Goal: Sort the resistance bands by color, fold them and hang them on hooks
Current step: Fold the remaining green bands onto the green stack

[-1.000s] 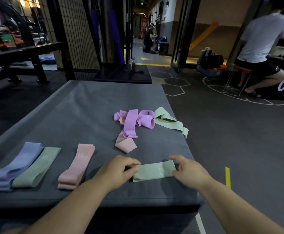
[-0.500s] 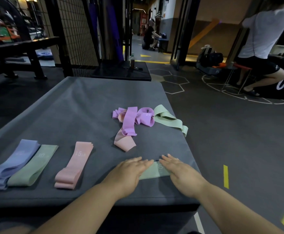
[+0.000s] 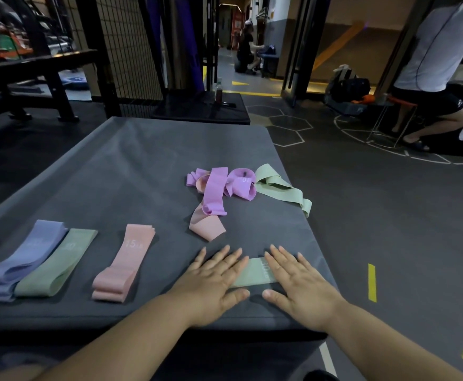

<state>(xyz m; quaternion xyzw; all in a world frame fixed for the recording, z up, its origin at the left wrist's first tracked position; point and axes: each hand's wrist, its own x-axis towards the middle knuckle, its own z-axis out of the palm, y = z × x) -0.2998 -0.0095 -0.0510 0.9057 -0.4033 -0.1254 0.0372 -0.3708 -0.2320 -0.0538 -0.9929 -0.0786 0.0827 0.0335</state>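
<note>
**Position.** The left hand (image 3: 211, 281) and the right hand (image 3: 299, 281) are lying flat, with fingers straight and spread. Both palms are pressing down on the mint-green band (image 3: 255, 273), and neither hand is gripping it. The band is lying flat at the 5 o'clock corner of the grey pad (image 3: 142, 166). Its ends are hidden under the palms, and only its printed middle is showing between the hands.

**Handling (judged).** The band is looking light, thin, soft and stretchy, not fragile. It is likely springing open when released, so the fold is needing pressure. The best hold is a pinch across the stacked layers at one folded end.

**Edges.** The pad's near edge is running just below both wrists at 6 o'clock. The right edge is passing just beside the right hand at 3 o'clock. A band pushed either way is risking a drop to the floor.

**Open room.**
- At 12 o'clock, bare pad is lying between the fingertips and the loose pink band (image 3: 207, 226), which is near.
- At 12 to 1 o'clock, the purple band (image 3: 215, 191) and the loose green band (image 3: 279, 188) are lying tangled beyond it, with the green one reaching the right edge.
- At 9 o'clock, the folded pink band (image 3: 125, 265), the folded green band (image 3: 57, 265) and the lavender bands (image 3: 24, 259) are lying in a row, well apart from the hands.
- No hooks are showing.
</note>
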